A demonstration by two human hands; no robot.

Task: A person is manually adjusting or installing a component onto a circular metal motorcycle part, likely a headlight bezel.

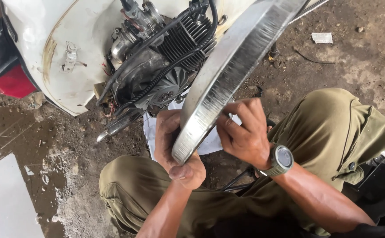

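Squatting beside the white scooter [69, 39] with its exposed engine [166, 57], the person grips the lower end of a curved metal side cover [232, 66], left hand [175, 150] wrapped beneath, right hand [243, 132] pinching its rim, and does well to keep both holds firm.

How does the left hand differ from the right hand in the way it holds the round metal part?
The left hand supports the round metal part from below, at its lowest edge; the right hand grips the rim higher up, fingers curled over it. The right wrist wears a watch; the left wrist is bare. Both hands are bare and touch the same shiny rim.
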